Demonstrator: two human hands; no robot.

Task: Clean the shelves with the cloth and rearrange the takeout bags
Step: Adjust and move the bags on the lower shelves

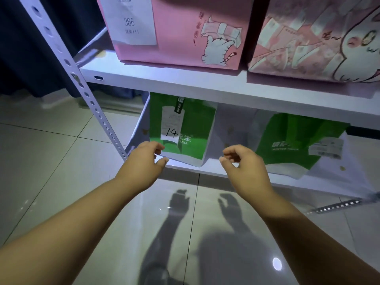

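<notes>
Loosely curled: left hand (144, 161), right hand (246, 169)

Upper shelf (174, 78) — pink bag 366 (181, 38) beside cat-face pink bag (308, 42); lower shelf (216, 169) — green bag 14 (191, 128), other green bag (294, 140).

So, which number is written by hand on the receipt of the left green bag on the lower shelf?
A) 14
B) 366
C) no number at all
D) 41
A: the receipt on the left green bag carries a handwritten 14, while 366 is printed on the slip of the pink bag on the shelf above.
</notes>
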